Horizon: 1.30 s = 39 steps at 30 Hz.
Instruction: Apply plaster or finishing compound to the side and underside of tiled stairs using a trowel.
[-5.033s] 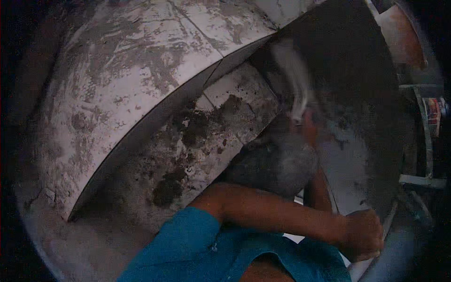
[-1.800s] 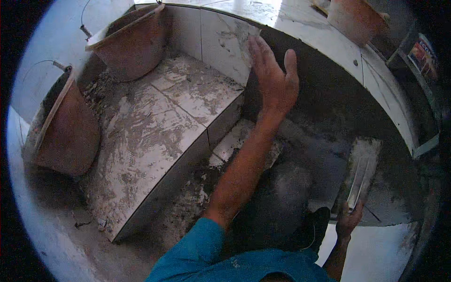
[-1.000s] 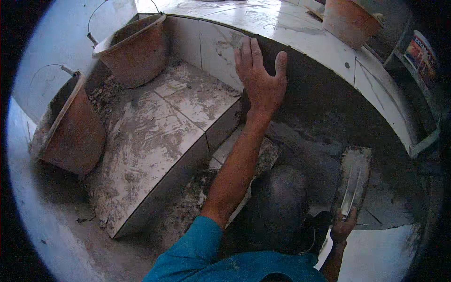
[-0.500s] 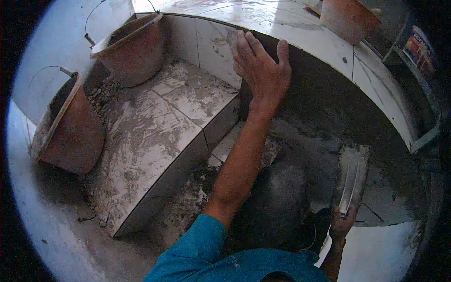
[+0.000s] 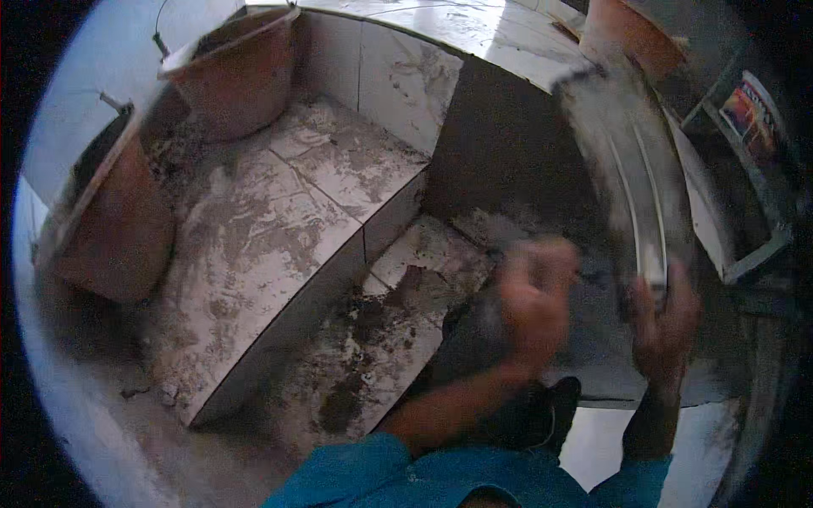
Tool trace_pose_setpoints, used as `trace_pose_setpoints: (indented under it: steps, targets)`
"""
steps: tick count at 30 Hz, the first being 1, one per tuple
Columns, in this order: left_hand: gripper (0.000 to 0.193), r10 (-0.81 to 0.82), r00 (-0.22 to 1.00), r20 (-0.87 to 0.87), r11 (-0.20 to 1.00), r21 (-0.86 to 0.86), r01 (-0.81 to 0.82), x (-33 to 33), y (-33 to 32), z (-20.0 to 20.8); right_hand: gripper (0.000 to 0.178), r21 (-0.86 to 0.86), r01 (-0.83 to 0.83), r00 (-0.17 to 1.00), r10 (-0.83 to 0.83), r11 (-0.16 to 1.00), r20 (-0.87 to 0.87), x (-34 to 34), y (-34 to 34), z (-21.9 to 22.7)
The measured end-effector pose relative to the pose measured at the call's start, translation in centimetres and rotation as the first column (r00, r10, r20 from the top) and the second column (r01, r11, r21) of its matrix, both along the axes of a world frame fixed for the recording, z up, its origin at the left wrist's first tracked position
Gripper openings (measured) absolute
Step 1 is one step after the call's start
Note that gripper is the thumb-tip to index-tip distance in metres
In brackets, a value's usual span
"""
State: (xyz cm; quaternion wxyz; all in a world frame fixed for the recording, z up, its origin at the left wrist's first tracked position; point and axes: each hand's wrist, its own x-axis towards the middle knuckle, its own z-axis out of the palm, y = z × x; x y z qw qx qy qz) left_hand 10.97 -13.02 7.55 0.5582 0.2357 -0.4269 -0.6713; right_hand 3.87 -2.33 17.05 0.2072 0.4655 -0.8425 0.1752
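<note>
My right hand (image 5: 666, 330) grips the near end of a long, flat grey plastering trowel (image 5: 631, 169) with two pale ribs along its length. The trowel is tilted up and blurred, its far end close to the pale ledge. My left hand (image 5: 538, 296) is beside it, in front of the dark wet-looking plastered wall (image 5: 508, 135). Motion smears its fingers, so I cannot tell whether it holds anything. Below my left forearm lies a mortar-spattered tiled floor (image 5: 419, 296).
A tiled step (image 5: 288, 212) smeared with mortar stands at the left. On it are two orange-brown buckets, one farther back (image 5: 241, 93) and one nearer (image 5: 118, 229). Another orange bucket (image 5: 631, 38) stands on the white tiled ledge (image 5: 457, 25). A metal frame (image 5: 754, 241) rises at the right.
My left hand has come off the top of the wall, down and to the right. My right hand has raised the trowel up and farther right.
</note>
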Motion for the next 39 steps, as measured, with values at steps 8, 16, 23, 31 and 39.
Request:
trace_pose_setpoints:
  steps: [8, 16, 23, 31, 39]
  targets:
    - [0.018, -0.734, 0.579, 0.357, 0.483, -0.325, 0.813, -5.4, 12.7, -5.6, 0.033, 0.173, -0.073, 0.966, 0.112, 0.982, -0.233, 3.5, -9.7, 7.6]
    - [0.013, -0.423, 0.674, 0.606, 0.005, -0.742, 0.670, -4.6, 14.5, -12.9, 0.033, 0.282, -0.015, 0.955, 0.098, 0.959, -0.280, 4.4, -12.5, 7.4]
    - [0.020, 0.373, 0.706, 0.602, -0.141, -0.716, 0.684, -7.6, 22.8, -18.2, 0.029, 0.341, 0.017, 0.922, 0.118, 0.940, -0.369, 4.2, -13.2, 7.2]
    - [0.016, -0.514, 0.684, 0.518, 0.063, -0.772, 0.632, -4.4, 16.7, -13.4, 0.024, 0.387, 0.126, 0.906, 0.053, 0.914, -0.421, 5.8, -13.6, 7.3]
    - [0.013, -0.375, 0.552, 0.745, -0.180, -0.643, 0.745, -3.0, 14.4, -11.7, 0.029, 0.379, 0.370, 0.833, -0.121, 0.848, -0.540, 8.7, -14.8, 4.0]
